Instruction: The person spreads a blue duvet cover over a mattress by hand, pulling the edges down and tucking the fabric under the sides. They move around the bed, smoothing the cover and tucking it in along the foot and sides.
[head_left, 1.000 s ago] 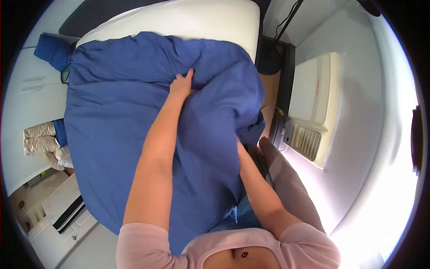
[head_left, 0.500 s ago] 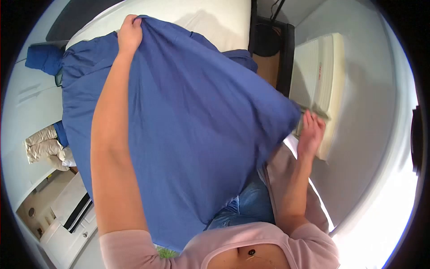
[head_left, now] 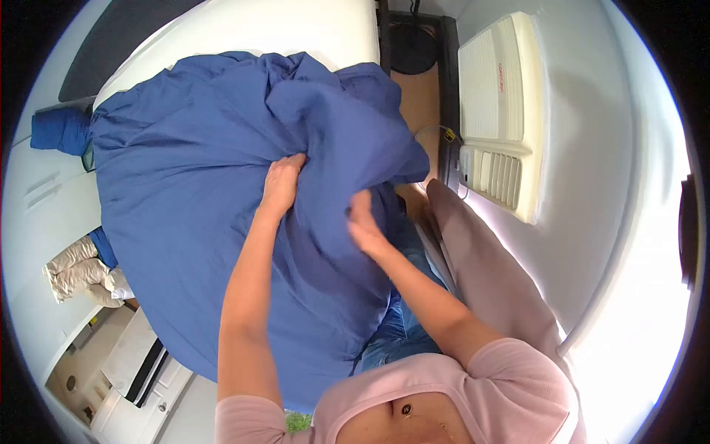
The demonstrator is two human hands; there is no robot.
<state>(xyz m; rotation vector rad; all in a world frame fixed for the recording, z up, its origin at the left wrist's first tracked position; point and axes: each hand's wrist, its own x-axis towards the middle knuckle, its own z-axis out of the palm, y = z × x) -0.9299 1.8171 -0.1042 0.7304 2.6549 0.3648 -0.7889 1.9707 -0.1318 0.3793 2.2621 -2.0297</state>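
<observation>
A blue duvet cover lies spread and rumpled over the bed, hanging down toward my jeans at the front. My left hand is closed on a bunched fold near its middle, with creases running out from the fingers. To the right, my right hand is raised against the lower side of a puffed-up fold. Its fingers look stretched and apart, somewhat blurred, with no cloth visibly gripped. The loose right edge of the cover sticks out past both hands.
A white mattress shows beyond the cover. On the right are a cream wall-mounted air unit and a grey-brown curtain. Folded beige bedding and a blue bundle sit at the left, above white drawers.
Both hands have come inward and closer together. The cover, stretched between them before, is now slack and bunched. My right hand has let go of the corner at the right.
</observation>
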